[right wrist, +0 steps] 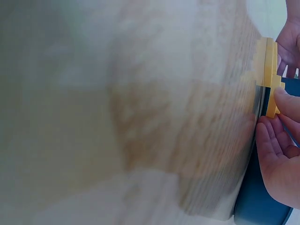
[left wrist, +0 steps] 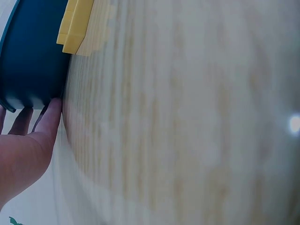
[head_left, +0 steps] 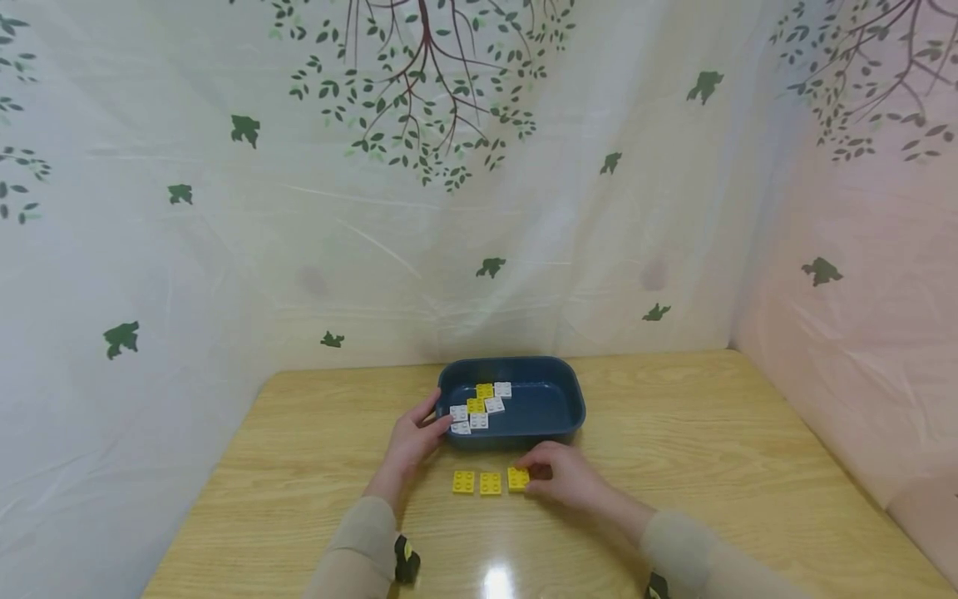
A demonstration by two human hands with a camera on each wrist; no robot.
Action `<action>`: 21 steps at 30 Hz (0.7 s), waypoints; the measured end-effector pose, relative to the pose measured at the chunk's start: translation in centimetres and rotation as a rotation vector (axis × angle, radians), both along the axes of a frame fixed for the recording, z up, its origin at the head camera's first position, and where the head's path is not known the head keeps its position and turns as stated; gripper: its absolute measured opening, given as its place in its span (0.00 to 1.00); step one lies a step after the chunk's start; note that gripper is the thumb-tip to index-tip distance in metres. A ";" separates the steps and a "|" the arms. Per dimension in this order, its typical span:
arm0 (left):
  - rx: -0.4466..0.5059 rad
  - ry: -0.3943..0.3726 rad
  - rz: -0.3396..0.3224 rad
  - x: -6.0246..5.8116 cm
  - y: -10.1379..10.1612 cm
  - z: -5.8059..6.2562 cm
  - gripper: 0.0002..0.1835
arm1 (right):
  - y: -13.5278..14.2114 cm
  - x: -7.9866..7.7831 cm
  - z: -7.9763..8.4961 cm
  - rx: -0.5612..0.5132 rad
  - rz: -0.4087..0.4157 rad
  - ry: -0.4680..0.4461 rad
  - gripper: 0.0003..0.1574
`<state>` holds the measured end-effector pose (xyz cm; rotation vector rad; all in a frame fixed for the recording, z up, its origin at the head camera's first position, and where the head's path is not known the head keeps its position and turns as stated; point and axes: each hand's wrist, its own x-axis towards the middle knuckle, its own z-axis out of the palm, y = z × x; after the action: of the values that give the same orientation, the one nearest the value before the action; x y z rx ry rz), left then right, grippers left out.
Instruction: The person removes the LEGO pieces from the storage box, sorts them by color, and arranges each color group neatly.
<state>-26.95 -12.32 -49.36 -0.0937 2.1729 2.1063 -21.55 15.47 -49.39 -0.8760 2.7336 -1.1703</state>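
A dark blue bin point(head_left: 524, 443) stands on the table, with several white point(head_left: 503, 389) and yellow bricks point(head_left: 484, 390) lying in its left part. My left hand point(head_left: 413, 439) holds the bin's left end, thumb at the rim and fingers along the outer wall. In front of the bin, three yellow four-stud bricks form a row: a left brick point(head_left: 463, 482), a middle brick point(head_left: 490, 484) and a right brick point(head_left: 516, 478). Thumb and fingers of my right hand point(head_left: 565, 476) pinch the right brick by its right side. The left wrist view shows fingers point(left wrist: 50, 119) against the bin's end.
The wooden table point(head_left: 696, 449) extends to both sides of the bin. A pale cloth point(head_left: 389, 274) printed with leaves and birds hangs right behind the bin and along both sides. Light glares off the tabletop near the front.
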 end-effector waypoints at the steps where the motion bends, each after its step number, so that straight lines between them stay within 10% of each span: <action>1: -0.002 0.000 0.000 0.0 0.0 0.0 0.33 | 0.0 0.0 0.0 0.002 0.002 0.002 0.19; 21: -0.007 0.002 -0.016 -0.4 -0.3 -0.2 0.32 | -0.2 -0.3 -0.5 0.027 0.005 0.023 0.19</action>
<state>-27.31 -12.57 -49.57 -0.0753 2.1755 2.0911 -21.84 15.25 -49.86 -0.8985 2.7568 -1.1268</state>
